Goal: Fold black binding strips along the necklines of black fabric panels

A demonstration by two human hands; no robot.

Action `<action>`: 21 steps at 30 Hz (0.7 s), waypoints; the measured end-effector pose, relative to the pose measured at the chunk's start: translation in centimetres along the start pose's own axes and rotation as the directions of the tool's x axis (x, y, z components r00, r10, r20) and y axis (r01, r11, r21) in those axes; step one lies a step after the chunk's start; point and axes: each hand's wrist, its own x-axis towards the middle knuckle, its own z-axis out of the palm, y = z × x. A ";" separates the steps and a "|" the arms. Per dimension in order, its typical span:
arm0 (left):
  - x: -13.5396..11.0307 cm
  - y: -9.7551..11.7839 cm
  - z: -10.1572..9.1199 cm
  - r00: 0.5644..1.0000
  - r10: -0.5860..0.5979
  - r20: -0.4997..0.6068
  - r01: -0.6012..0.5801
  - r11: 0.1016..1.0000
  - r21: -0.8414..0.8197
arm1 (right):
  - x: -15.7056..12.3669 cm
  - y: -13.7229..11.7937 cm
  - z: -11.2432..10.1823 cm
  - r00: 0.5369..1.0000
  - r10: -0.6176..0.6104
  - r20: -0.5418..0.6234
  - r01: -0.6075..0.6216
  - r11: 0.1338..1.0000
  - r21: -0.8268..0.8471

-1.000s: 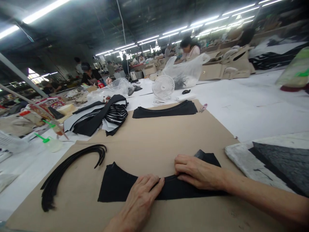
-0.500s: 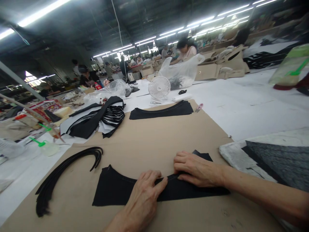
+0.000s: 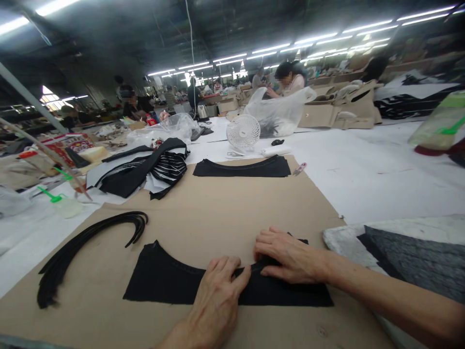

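A black fabric piece (image 3: 163, 278) with a concave upper edge lies flat on a brown board sheet (image 3: 218, 213). My left hand (image 3: 220, 291) rests over the middle of that curved edge, its fingers bent and its thumb pressed against the fabric. Just to the right, my right hand (image 3: 285, 257) grips the same edge between thumb and curled fingers, and covers part of it. Little space separates the two hands. What lies under the fingertips is hidden. Thin black strips (image 3: 87, 237) lie curved in a bundle on the left of the board.
Farther back lies a stack of similar black pieces (image 3: 241, 167), with small pink-handled snips (image 3: 300, 168) beside it. Behind are a white fan (image 3: 243, 132) and a plastic bag (image 3: 286, 109). A grey slab (image 3: 348, 242) carrying dark fabric lies right; squeeze bottles (image 3: 63, 206) stand left. Co-workers sit beyond.
The view has levelled and shifted a little, so the fabric piece and strips appear farther left. My right hand appears slightly nearer my left along the edge. Both hands stay on the fabric.
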 end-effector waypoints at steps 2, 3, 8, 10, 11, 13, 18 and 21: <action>0.1 0.2 0.0 1.000 -0.019 -0.022 0.016 0.994 -0.104 | -0.1 0.3 -0.2 0.999 0.045 0.012 -0.045 0.999 0.006; 0.2 0.4 0.0 0.999 -0.034 -0.029 0.029 0.989 -0.145 | -0.2 0.3 -0.3 0.997 0.069 0.023 -0.069 0.998 0.013; 0.2 0.4 -0.1 0.995 -0.083 -0.049 0.071 0.977 -0.200 | -0.4 0.1 -1.1 0.990 0.111 0.088 -0.109 0.994 -0.026; 0.1 0.1 -0.2 0.997 -0.062 -0.046 0.051 0.979 -0.199 | -0.4 -0.3 -1.3 0.987 0.118 0.106 -0.113 0.992 -0.050; 0.0 -0.2 -0.4 0.998 -0.048 -0.039 0.039 0.980 -0.196 | -0.4 -0.5 -1.4 0.984 0.133 0.117 -0.128 0.990 -0.051; -0.2 -0.8 -0.8 1.000 -0.018 -0.022 0.014 0.983 -0.183 | -0.4 -1.2 -1.4 0.974 0.184 0.133 -0.181 0.983 -0.029; -0.9 -2.5 -2.9 0.995 0.097 0.011 -0.096 0.993 -0.074 | -1.1 -4.2 -0.1 0.919 0.363 0.156 -0.382 0.917 0.118; -1.3 -2.4 -3.5 0.991 0.132 -0.016 -0.133 0.988 -0.081 | -1.7 -6.2 1.5 0.872 0.474 0.122 -0.489 0.853 0.183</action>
